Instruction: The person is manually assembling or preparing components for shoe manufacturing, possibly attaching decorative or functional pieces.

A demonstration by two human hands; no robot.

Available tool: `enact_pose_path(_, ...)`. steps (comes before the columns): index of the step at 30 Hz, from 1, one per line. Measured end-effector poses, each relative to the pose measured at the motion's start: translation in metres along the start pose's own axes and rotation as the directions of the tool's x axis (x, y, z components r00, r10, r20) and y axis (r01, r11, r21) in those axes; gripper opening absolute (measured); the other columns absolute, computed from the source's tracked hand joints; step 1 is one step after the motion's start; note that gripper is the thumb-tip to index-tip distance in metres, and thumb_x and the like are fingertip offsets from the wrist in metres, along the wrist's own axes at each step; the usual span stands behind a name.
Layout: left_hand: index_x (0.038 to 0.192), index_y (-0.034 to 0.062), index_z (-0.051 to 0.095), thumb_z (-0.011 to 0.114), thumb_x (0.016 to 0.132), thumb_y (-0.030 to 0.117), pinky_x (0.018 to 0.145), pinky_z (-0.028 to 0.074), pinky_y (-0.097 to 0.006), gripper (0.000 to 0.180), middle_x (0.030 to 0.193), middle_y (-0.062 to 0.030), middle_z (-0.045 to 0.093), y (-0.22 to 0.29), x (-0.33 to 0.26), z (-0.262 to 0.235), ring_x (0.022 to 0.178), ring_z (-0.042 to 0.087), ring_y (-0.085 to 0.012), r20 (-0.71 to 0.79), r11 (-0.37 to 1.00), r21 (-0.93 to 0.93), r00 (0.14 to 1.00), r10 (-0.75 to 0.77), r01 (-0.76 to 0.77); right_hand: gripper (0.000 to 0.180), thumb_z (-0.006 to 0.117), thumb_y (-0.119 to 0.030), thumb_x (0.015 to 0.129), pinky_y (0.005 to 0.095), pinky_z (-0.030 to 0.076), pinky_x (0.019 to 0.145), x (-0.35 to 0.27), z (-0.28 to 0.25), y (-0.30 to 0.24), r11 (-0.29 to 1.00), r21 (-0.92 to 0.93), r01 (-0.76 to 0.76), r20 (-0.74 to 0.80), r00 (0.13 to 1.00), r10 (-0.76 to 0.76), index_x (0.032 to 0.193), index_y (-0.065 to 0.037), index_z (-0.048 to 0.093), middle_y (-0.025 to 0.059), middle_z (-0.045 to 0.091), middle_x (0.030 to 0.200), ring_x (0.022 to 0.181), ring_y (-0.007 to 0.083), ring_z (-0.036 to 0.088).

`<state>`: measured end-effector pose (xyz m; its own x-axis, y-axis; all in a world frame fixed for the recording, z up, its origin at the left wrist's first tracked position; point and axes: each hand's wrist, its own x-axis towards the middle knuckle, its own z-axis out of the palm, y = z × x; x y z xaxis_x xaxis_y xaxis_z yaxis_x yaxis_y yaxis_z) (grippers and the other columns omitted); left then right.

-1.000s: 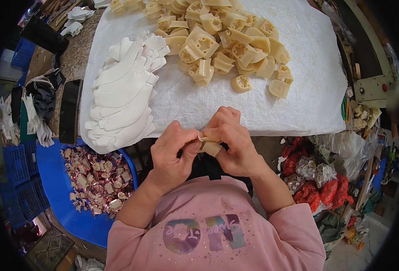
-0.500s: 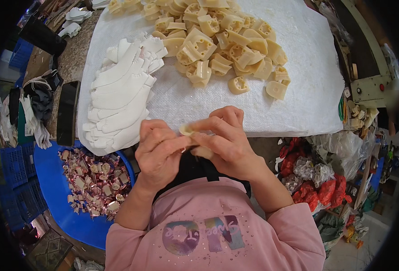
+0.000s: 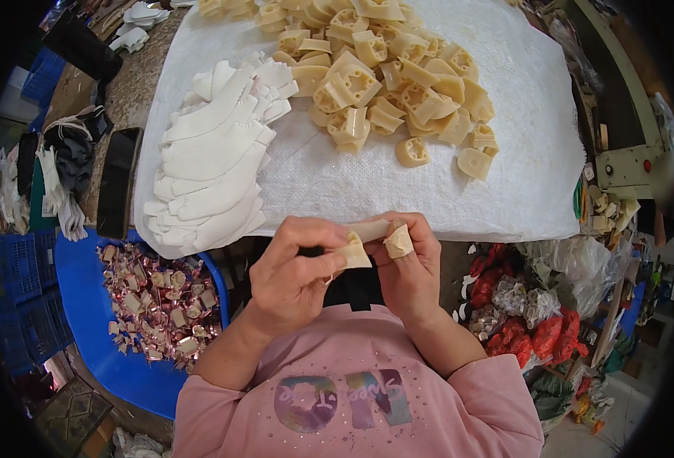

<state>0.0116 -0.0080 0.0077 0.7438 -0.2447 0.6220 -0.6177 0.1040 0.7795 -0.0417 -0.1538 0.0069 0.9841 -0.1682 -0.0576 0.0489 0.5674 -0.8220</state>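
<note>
Both hands at the bench's near edge — left hand [image 3: 295, 278] and right hand [image 3: 413, 263] pinch a cream part [image 3: 356, 250] shut between fingertips, mid-job by my read, white strips [image 3: 211, 164] stacked at left, cream pile [image 3: 382, 69] waiting by the far edge.

Two bare hands meet at the centre of the view, with pink-sleeved forearms rising from six o'clock. The left hand [image 3: 295, 275], at nine o'clock of the pair, curls its fingers inward, thumb and fingertips pinched. The right hand [image 3: 413, 267], at three o'clock, mirrors it, fingers bent and closed.
</note>
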Motion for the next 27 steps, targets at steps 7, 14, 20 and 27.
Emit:
enact_pose_path(7, 0.083, 0.0029, 0.056, 0.066, 0.065, -0.005, 0.058, 0.040, -0.032, 0.021, 0.082, -0.0093, 0.054, 0.002, 0.004, 0.001, 0.071, 0.054, -0.0224, 0.228, 0.900, 0.376, 0.963, 0.143, -0.223, 0.024, 0.046, -0.015, 0.094, 0.0334, 0.051, 0.084, -0.007, -0.009, -0.008, 0.989, -0.134, -0.063, 0.047, 0.996, 0.069, 0.105, 0.006, 0.053, 0.0143, 0.059, 0.103, 0.096, 0.0188, 0.058)
enact_pose_path(14, 0.077, 0.0036, 0.055, 0.064, 0.065, 0.000, 0.052, 0.033, -0.031, 0.015, 0.077, -0.0057, 0.050, 0.010, 0.006, 0.006, 0.062, 0.047, -0.0182, 0.317, 0.782, 0.555, 0.941, 0.118, -0.285, 0.024, 0.043, -0.013, 0.094, 0.0307, 0.050, 0.082, -0.002, 0.009, -0.018, 0.849, -0.526, -0.052, 0.035, 0.996, 0.083, 0.104, 0.006, 0.055, 0.0149, 0.064, 0.098, 0.088, 0.0179, 0.063)
enact_pose_path(20, 0.077, 0.0024, 0.054, 0.064, 0.065, -0.009, 0.058, 0.043, -0.032, 0.020, 0.082, -0.0096, 0.055, 0.002, -0.001, 0.005, 0.067, 0.054, -0.0234, 0.098, 0.940, 0.335, 0.989, -0.109, 0.070, 0.028, 0.046, -0.021, 0.094, 0.0290, 0.049, 0.076, 0.012, -0.015, -0.023, 0.711, -0.703, 0.032, 0.180, 0.975, 0.133, 0.104, 0.003, 0.056, 0.0122, 0.064, 0.089, 0.083, 0.0166, 0.063)
enact_pose_path(27, 0.077, 0.0005, 0.051, 0.060, 0.068, -0.017, 0.059, 0.048, -0.027, 0.022, 0.084, -0.0125, 0.058, 0.001, -0.003, 0.007, 0.076, 0.061, -0.0231, 0.152, 0.988, -0.071, 0.980, -0.127, 0.139, 0.029, 0.067, -0.009, 0.081, 0.0270, 0.050, 0.077, 0.039, -0.024, -0.034, 0.899, -0.321, -0.299, 0.361, 0.839, 0.408, 0.106, 0.002, 0.057, 0.0085, 0.062, 0.093, 0.087, 0.0136, 0.060)
